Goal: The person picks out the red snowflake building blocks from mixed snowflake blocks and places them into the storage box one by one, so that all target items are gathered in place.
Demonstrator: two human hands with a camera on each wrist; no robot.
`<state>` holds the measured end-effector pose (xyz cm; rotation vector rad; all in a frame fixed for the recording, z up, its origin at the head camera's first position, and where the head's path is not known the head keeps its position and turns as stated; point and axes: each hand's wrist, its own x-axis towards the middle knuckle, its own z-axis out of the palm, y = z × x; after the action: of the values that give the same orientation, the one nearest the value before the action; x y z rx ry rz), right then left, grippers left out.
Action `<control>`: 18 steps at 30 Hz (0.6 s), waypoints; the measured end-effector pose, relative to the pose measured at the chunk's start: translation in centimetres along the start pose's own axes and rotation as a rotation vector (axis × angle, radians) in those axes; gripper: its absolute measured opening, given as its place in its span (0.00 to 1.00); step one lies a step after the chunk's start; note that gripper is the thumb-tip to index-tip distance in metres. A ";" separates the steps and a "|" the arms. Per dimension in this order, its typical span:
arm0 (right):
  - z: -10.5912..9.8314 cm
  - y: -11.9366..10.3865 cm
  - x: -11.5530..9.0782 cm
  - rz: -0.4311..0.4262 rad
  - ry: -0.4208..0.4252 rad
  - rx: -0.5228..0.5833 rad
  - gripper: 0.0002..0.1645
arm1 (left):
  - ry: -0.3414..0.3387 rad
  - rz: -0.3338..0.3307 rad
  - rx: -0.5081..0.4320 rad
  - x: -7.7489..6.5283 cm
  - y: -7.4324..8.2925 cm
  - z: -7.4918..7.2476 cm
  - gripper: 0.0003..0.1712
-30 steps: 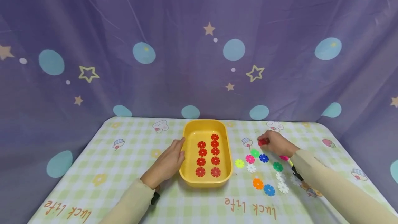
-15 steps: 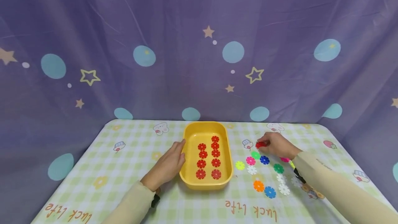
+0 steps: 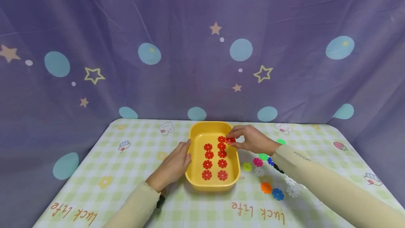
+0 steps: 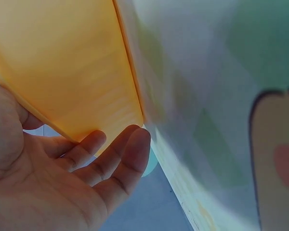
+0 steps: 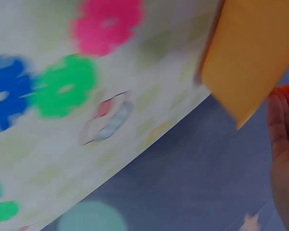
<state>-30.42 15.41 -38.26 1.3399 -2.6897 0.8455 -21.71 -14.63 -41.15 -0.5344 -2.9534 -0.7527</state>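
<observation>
A yellow tray (image 3: 212, 188) stands on the table, with red notched plastic discs (image 3: 207, 164) lying in two columns on its floor. My left hand (image 3: 171, 168) rests along the tray's left side; in the left wrist view its fairly straight fingers (image 4: 127, 159) touch the outside of the wall. Over the tray's far right part, my right hand (image 3: 250, 139) pinches a red notched disc (image 3: 230, 141) between thumb and fingers. That disc is just above the right rim, close to the top disc of the right column. In the right wrist view only a red sliver of it shows.
Right of the tray lie loose notched discs: a yellow one (image 3: 247, 166), a pink one (image 3: 257, 162), an orange one (image 3: 266, 188), a blue one (image 3: 278, 194) and several white and green ones. My right forearm hides some. A purple curtain (image 3: 202, 45) hangs behind the table.
My right hand has carried the red disc left from the loose discs to above the tray's right rim. A green disc beyond the arm is uncovered. My left hand stays at the tray.
</observation>
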 end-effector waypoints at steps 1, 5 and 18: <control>0.3 -0.2 0.6 -0.024 -0.015 -0.007 0.19 | -0.002 0.000 0.000 0.0 0.0 0.0 0.31; 1.2 -0.7 2.9 -0.050 -0.083 -0.035 0.19 | -0.007 0.001 -0.007 0.0 0.0 -0.1 0.31; 4.3 -0.2 8.1 0.141 -0.224 -0.036 0.17 | -0.015 0.003 -0.017 0.0 0.1 -0.5 0.31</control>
<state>-34.48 7.28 -39.80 1.3237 -2.9852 0.6896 -21.64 -14.76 -40.68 -0.5472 -2.9616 -0.7772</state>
